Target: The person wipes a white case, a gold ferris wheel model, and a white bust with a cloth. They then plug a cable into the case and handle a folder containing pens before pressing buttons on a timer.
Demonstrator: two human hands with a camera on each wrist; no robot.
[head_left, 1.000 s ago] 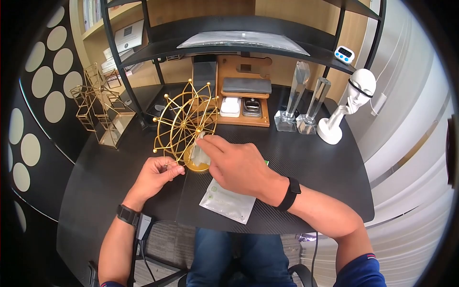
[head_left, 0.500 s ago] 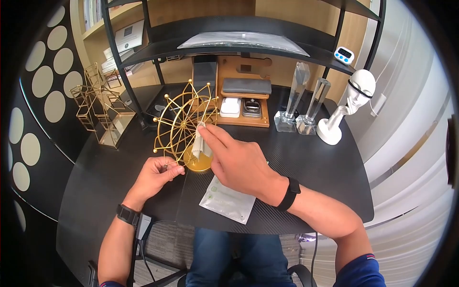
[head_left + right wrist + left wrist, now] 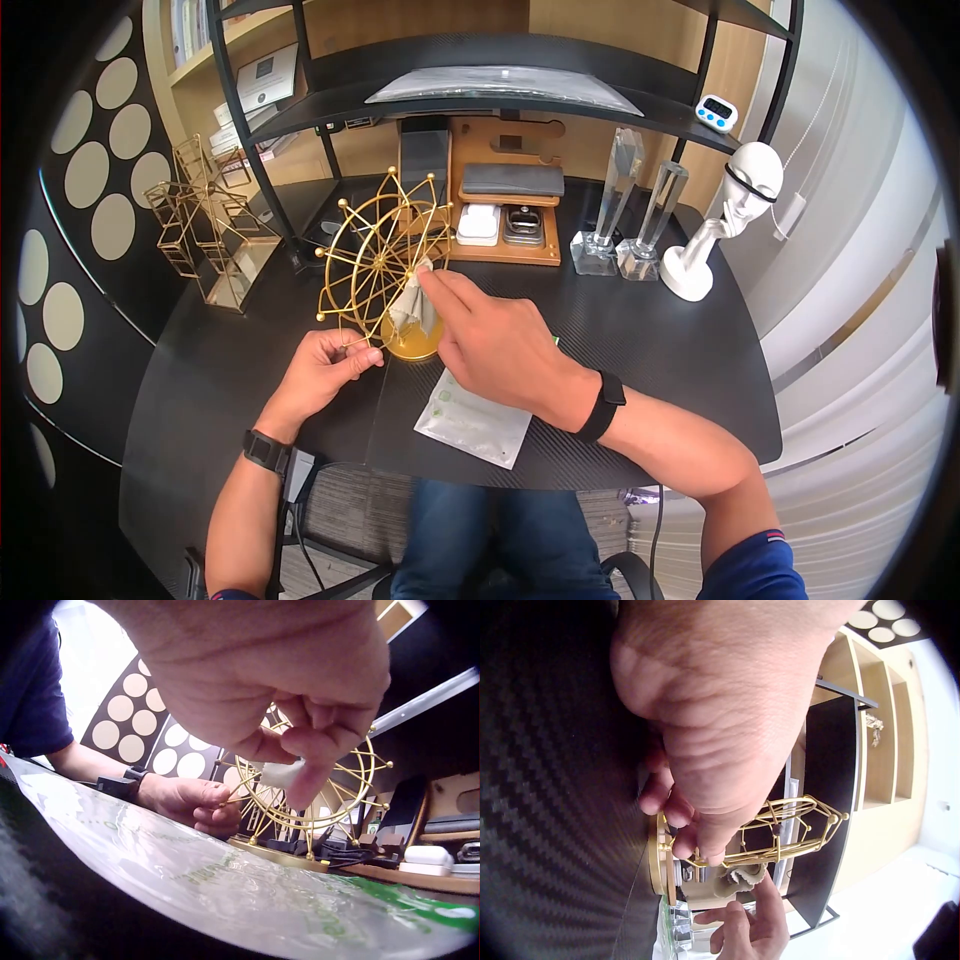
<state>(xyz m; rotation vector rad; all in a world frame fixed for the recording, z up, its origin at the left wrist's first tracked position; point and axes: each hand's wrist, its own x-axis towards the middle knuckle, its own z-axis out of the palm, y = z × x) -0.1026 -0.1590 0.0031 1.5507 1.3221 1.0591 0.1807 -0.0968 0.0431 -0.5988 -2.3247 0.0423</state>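
Observation:
A gold Ferris wheel model (image 3: 379, 264) stands on its round gold base (image 3: 412, 348) on the black desk. My left hand (image 3: 328, 372) pinches the lower left rim of the wheel between thumb and fingers. Between the thumb and fingers of my right hand (image 3: 508, 348) is a small crumpled grey-white cloth (image 3: 412, 308), held against the near right side of the wheel. The left wrist view shows the folded, zigzag edge of the cloth (image 3: 741, 880). Under the right hand lies a white plastic packet (image 3: 475, 425) with green print, partly covered by that hand.
Behind the wheel stands a wooden organizer (image 3: 510, 250) with small devices. Two crystal trophies (image 3: 652, 225) and a white face sculpture (image 3: 690, 270) stand at the right. A geometric gold ornament (image 3: 225, 270) is at the left. A black shelf (image 3: 330, 108) spans the back.
The right hand and cloth have shifted slightly along the near side of the wheel, and the cloth's folds hang differently. The left hand keeps its pinch on the rim.

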